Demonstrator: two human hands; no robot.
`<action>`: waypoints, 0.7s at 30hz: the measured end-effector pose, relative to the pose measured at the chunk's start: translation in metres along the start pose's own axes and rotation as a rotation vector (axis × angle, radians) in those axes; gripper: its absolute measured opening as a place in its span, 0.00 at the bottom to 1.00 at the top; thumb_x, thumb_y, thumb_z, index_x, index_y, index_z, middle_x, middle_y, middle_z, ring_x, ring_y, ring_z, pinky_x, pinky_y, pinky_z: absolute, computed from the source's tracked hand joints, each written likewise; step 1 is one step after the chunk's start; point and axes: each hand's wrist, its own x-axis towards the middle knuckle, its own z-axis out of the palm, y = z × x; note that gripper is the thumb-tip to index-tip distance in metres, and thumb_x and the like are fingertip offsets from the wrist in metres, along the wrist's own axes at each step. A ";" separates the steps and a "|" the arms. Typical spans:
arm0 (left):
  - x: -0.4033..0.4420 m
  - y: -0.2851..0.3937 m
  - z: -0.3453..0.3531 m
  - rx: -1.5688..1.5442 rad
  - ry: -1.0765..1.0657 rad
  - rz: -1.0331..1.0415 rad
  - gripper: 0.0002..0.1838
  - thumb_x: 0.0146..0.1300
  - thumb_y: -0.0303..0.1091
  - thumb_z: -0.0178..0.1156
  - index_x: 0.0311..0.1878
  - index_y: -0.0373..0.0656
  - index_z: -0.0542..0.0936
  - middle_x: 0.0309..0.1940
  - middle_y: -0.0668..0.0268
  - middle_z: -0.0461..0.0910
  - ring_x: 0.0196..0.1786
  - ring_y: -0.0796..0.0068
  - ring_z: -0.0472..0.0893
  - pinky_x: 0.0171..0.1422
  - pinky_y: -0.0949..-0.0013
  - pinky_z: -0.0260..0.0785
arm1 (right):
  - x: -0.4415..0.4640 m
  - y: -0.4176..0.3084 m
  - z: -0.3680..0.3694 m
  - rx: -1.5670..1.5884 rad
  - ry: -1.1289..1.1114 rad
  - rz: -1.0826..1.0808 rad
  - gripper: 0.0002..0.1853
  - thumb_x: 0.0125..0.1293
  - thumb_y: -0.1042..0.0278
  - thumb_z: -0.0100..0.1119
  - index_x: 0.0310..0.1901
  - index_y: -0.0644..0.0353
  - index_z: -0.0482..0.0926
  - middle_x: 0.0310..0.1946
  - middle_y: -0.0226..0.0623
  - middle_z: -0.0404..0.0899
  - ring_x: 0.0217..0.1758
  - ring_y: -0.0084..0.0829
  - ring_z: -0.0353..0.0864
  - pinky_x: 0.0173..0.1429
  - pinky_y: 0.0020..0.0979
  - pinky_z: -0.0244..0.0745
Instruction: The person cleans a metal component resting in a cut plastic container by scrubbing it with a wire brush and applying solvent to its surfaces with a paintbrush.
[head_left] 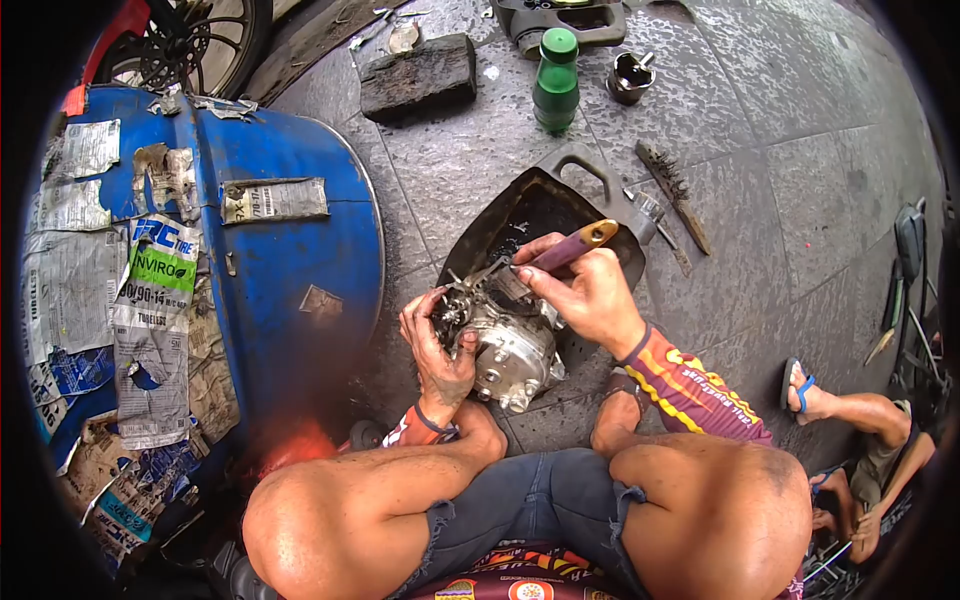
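A metal engine part [512,350] rests at the near edge of a dark cut-open container [480,232] on the tiled floor. My left hand [440,350] is wrapped round the part's left side. In my right hand [590,300] is a brush-like tool [570,245] with a purple and tan handle, held in a pinch. The tool's working end touches or hovers just over the upper side of the part; its tip is partly hidden by my fingers. The inside of the container looks wet and dark.
A blue drum [290,240] stands at left. Beyond the container are a green bottle [556,85], a small metal cup [630,78] and a dark block [418,78]. A wire brush [672,195] lies right. Another person's leg [850,408] shows at lower right.
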 end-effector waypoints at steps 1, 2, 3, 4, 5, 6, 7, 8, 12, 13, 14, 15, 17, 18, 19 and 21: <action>0.000 0.000 0.001 -0.001 0.000 0.001 0.40 0.68 0.65 0.59 0.65 0.36 0.72 0.57 0.52 0.72 0.61 0.52 0.70 0.71 0.49 0.56 | 0.002 0.007 0.005 0.012 0.012 0.021 0.07 0.67 0.71 0.67 0.41 0.66 0.84 0.35 0.41 0.88 0.38 0.36 0.89 0.45 0.34 0.81; 0.000 0.001 0.001 -0.007 0.005 0.007 0.40 0.68 0.65 0.59 0.65 0.36 0.72 0.57 0.52 0.72 0.61 0.52 0.70 0.71 0.49 0.56 | 0.008 0.024 0.004 -0.114 0.019 -0.053 0.07 0.67 0.71 0.67 0.41 0.66 0.84 0.35 0.42 0.88 0.38 0.37 0.89 0.45 0.35 0.81; -0.001 0.001 0.000 -0.012 0.005 0.012 0.40 0.68 0.64 0.59 0.65 0.36 0.72 0.57 0.52 0.72 0.61 0.53 0.70 0.71 0.49 0.56 | 0.013 0.029 0.001 -0.115 0.041 -0.037 0.07 0.67 0.71 0.67 0.42 0.65 0.85 0.34 0.43 0.87 0.37 0.38 0.89 0.44 0.35 0.81; -0.001 0.000 0.000 -0.010 -0.001 0.017 0.40 0.68 0.64 0.59 0.65 0.36 0.72 0.57 0.52 0.72 0.61 0.53 0.70 0.71 0.49 0.56 | 0.011 0.015 -0.003 -0.097 0.052 -0.014 0.07 0.67 0.71 0.67 0.42 0.65 0.85 0.34 0.43 0.87 0.37 0.38 0.89 0.44 0.35 0.81; 0.000 -0.001 0.001 -0.013 0.003 0.012 0.39 0.68 0.63 0.59 0.65 0.35 0.72 0.57 0.52 0.72 0.61 0.53 0.70 0.70 0.50 0.56 | 0.011 0.001 -0.007 -0.079 0.057 0.004 0.07 0.67 0.70 0.67 0.42 0.65 0.85 0.34 0.43 0.87 0.37 0.38 0.89 0.44 0.35 0.80; -0.002 -0.001 0.001 -0.014 0.004 0.001 0.39 0.68 0.63 0.60 0.65 0.35 0.72 0.57 0.52 0.72 0.61 0.53 0.70 0.70 0.50 0.56 | 0.010 0.003 -0.003 -0.075 0.054 0.007 0.07 0.67 0.70 0.67 0.42 0.65 0.85 0.34 0.43 0.87 0.37 0.38 0.89 0.44 0.35 0.80; -0.005 -0.001 0.000 -0.012 -0.004 -0.006 0.39 0.68 0.63 0.60 0.65 0.35 0.72 0.57 0.52 0.72 0.61 0.53 0.70 0.70 0.50 0.56 | 0.007 0.006 0.005 0.007 0.073 -0.022 0.07 0.67 0.70 0.67 0.42 0.65 0.85 0.33 0.43 0.87 0.37 0.38 0.89 0.43 0.35 0.80; -0.006 -0.002 -0.001 -0.024 0.006 -0.023 0.38 0.68 0.62 0.60 0.65 0.35 0.72 0.56 0.52 0.72 0.61 0.53 0.70 0.70 0.51 0.56 | 0.006 0.009 0.008 0.084 0.096 -0.055 0.07 0.68 0.70 0.67 0.42 0.65 0.85 0.33 0.43 0.87 0.36 0.38 0.88 0.43 0.35 0.80; 0.001 -0.001 0.001 0.041 0.012 0.011 0.37 0.72 0.61 0.56 0.64 0.32 0.72 0.56 0.51 0.72 0.60 0.54 0.72 0.69 0.54 0.62 | 0.015 0.018 -0.010 -0.207 0.168 -0.016 0.05 0.67 0.72 0.66 0.40 0.64 0.83 0.33 0.42 0.86 0.35 0.39 0.88 0.42 0.35 0.80; 0.001 0.000 0.001 0.036 0.019 0.014 0.36 0.72 0.60 0.56 0.63 0.32 0.72 0.56 0.51 0.72 0.60 0.54 0.72 0.69 0.54 0.62 | 0.018 0.015 -0.014 -0.242 0.173 -0.017 0.06 0.68 0.71 0.66 0.41 0.63 0.82 0.34 0.43 0.86 0.35 0.44 0.87 0.41 0.38 0.80; 0.000 0.000 0.000 0.031 0.014 0.012 0.35 0.72 0.59 0.56 0.63 0.32 0.72 0.56 0.51 0.73 0.60 0.53 0.72 0.70 0.54 0.61 | 0.019 0.024 -0.014 -0.290 0.192 -0.031 0.07 0.68 0.70 0.65 0.43 0.62 0.82 0.35 0.44 0.85 0.36 0.46 0.87 0.42 0.40 0.81; -0.003 0.000 -0.001 0.029 0.008 0.013 0.35 0.72 0.59 0.56 0.63 0.32 0.72 0.56 0.51 0.73 0.60 0.53 0.72 0.70 0.54 0.61 | 0.022 0.037 -0.015 -0.345 0.214 -0.058 0.07 0.68 0.69 0.65 0.45 0.61 0.82 0.35 0.44 0.85 0.37 0.48 0.87 0.42 0.42 0.81; -0.001 -0.003 0.000 0.021 0.003 0.027 0.34 0.69 0.57 0.60 0.64 0.35 0.73 0.55 0.52 0.73 0.60 0.52 0.71 0.69 0.51 0.58 | 0.019 0.059 -0.018 -0.603 0.056 -0.041 0.12 0.69 0.68 0.63 0.51 0.62 0.82 0.37 0.48 0.86 0.41 0.52 0.87 0.46 0.46 0.82; 0.000 -0.003 0.002 0.015 0.007 0.015 0.34 0.69 0.57 0.60 0.64 0.35 0.73 0.56 0.52 0.73 0.59 0.52 0.71 0.69 0.51 0.58 | 0.017 0.052 -0.019 -0.508 0.075 -0.030 0.12 0.68 0.69 0.64 0.51 0.63 0.82 0.38 0.48 0.87 0.41 0.51 0.88 0.47 0.45 0.82; 0.000 -0.003 0.001 0.019 0.005 0.012 0.34 0.69 0.57 0.60 0.64 0.35 0.73 0.56 0.52 0.73 0.59 0.52 0.71 0.69 0.51 0.58 | 0.017 0.040 -0.021 -0.411 0.092 -0.019 0.12 0.68 0.69 0.64 0.50 0.63 0.83 0.38 0.48 0.87 0.42 0.50 0.88 0.47 0.43 0.82; 0.000 -0.002 0.001 -0.008 0.018 -0.007 0.33 0.69 0.55 0.59 0.64 0.35 0.73 0.56 0.52 0.73 0.59 0.53 0.71 0.69 0.51 0.58 | 0.011 0.017 -0.026 -0.181 0.125 0.042 0.08 0.70 0.71 0.64 0.46 0.66 0.84 0.37 0.39 0.88 0.36 0.31 0.88 0.44 0.32 0.81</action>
